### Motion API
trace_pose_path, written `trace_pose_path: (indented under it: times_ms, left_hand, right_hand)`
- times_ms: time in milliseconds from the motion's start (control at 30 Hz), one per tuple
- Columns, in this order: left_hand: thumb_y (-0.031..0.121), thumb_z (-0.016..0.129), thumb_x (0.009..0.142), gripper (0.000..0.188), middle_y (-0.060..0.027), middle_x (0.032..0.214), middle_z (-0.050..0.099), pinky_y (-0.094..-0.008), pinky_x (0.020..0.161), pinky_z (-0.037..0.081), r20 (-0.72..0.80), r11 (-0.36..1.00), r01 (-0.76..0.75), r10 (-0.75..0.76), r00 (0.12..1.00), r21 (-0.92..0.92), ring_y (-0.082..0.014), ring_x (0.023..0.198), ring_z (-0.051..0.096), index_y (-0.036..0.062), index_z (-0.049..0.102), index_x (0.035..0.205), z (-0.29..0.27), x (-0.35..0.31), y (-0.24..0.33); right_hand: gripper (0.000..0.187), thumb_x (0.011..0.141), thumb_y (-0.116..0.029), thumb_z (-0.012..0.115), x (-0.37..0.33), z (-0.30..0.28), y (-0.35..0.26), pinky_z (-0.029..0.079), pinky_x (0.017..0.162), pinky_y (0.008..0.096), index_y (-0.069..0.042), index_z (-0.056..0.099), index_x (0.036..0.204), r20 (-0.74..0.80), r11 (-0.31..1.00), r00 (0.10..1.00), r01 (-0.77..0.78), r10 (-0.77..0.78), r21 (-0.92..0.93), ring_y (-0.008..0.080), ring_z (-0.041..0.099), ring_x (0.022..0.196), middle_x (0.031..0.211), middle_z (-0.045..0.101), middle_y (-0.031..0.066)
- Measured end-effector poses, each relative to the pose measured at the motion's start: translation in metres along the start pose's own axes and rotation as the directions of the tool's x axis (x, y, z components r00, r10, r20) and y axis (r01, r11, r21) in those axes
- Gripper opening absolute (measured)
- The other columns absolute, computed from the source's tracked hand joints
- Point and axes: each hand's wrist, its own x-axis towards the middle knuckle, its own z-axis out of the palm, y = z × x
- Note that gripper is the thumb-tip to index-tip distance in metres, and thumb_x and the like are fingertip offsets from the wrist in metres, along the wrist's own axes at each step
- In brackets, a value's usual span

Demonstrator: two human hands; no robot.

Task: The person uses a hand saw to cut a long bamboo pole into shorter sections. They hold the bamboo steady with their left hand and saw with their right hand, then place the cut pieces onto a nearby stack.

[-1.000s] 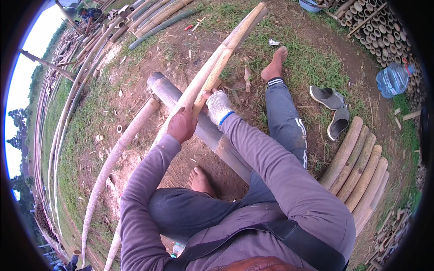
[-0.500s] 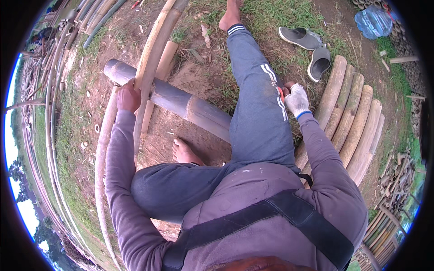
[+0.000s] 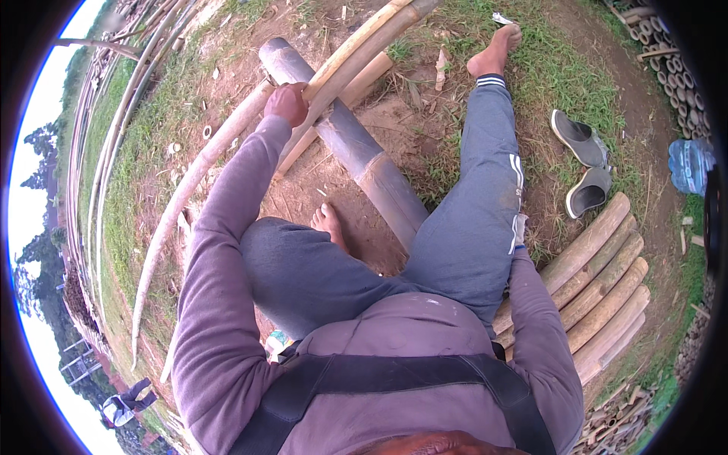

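My left hand (image 3: 287, 105), bare and with its fingers closed, grips a long pale bamboo pole (image 3: 356, 57) that slants from the top edge toward my left forearm. Beneath that pole a thick grey-brown bamboo trunk (image 3: 355, 140) lies aslant, its near end between my legs. Right by the same hand is the cut end of another light bamboo pole (image 3: 201, 163), which curves away to the lower left. My right hand (image 3: 520, 227), in a white knitted glove, is down at the outer side of my right leg. Most of it is hidden there, fingers included.
Several cut bamboo lengths (image 3: 599, 284) lie side by side at my right. Beyond them are two grey slip-on shoes (image 3: 582, 167) and a large blue clear bottle (image 3: 688, 167). Bamboo stacks (image 3: 675, 76) line the far right. A person (image 3: 125, 406) is distant at lower left.
The whole view has swung, so things sit farther right. My right hand has slipped down behind my leg; the small red-orange thing at its fingers is out of sight. My left hand keeps its grip.
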Motion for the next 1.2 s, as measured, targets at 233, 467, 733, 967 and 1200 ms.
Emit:
trace_pose_path:
  times_ms: [233, 467, 733, 967, 1200]
  left_hand:
    - [0.026, 0.082, 0.091, 0.047, -0.0132, 0.137, 0.075, -0.0435, 0.114, 0.053, 0.044, 0.999, -0.005, 0.007, 0.999, -0.045, -0.0352, 0.129, 0.069, 0.0193, 0.075, 0.137, -0.006, 0.02, 0.011]
    - [0.029, 0.082, 0.087, 0.047, -0.0131, 0.115, 0.081, -0.046, 0.102, 0.058, -0.018, 0.98, -0.177, 0.18, 0.984, 0.086, -0.036, 0.109, 0.075, 0.0178, 0.076, 0.133, 0.002, 0.035, -0.005]
    - [0.042, 0.095, 0.075, 0.06, -0.0125, 0.121, 0.079, -0.0482, 0.096, 0.06, 0.145, 0.94, -0.193, 0.158, 0.977, 0.28, -0.0349, 0.114, 0.074, 0.0195, 0.079, 0.128, 0.045, 0.098, -0.042]
    - [0.042, 0.095, 0.073, 0.064, -0.0112, 0.122, 0.079, -0.0478, 0.097, 0.059, 0.186, 0.932, -0.223, 0.175, 0.967, 0.285, -0.0339, 0.115, 0.074, 0.0224, 0.077, 0.131, 0.028, 0.091, -0.033]
    - [0.039, 0.095, 0.073, 0.064, -0.0114, 0.121, 0.079, -0.0473, 0.097, 0.058, 0.144, 0.939, -0.219, 0.186, 0.972, 0.266, -0.0338, 0.114, 0.074, 0.0232, 0.078, 0.132, 0.037, 0.091, -0.05]
  right_hand:
    - [0.018, 0.097, -0.022, 0.065, -0.002, -0.05, 0.036, 0.061, 0.075, 0.0509, -0.011, 0.079, 0.093, 0.113, 0.905, 0.98, 0.196, -0.166, -0.377, 0.0377, 0.078, 0.086, 0.091, 0.079, 0.0163]
    - [0.023, 0.091, -0.009, 0.075, -0.07, -0.229, 0.056, 0.052, 0.075, 0.0386, 0.001, 0.068, 0.111, -0.342, 0.756, 0.93, 0.32, -0.136, 0.571, 0.0254, 0.062, 0.08, 0.092, 0.065, 0.0101]
    - [0.057, 0.095, -0.055, 0.074, -0.129, -0.313, -0.06, 0.045, 0.062, 0.0344, 0.002, 0.067, 0.099, -0.143, 0.41, 0.862, 0.37, -0.487, 0.834, 0.0168, 0.057, 0.068, 0.078, 0.06, 0.0048]
    - [0.037, 0.099, -0.034, 0.075, -0.141, -0.257, -0.163, 0.042, 0.058, 0.0372, 0.001, 0.064, 0.097, -0.259, 0.181, 0.584, 0.588, -0.769, 0.788, 0.0224, 0.049, 0.059, 0.07, 0.052, 0.0085]
    - [0.033, 0.1, -0.028, 0.076, -0.145, -0.225, -0.233, 0.049, 0.062, 0.0398, 0.003, 0.067, 0.105, -0.371, 0.131, 0.588, 0.639, -0.719, 0.758, 0.0296, 0.059, 0.063, 0.075, 0.057, 0.0134]
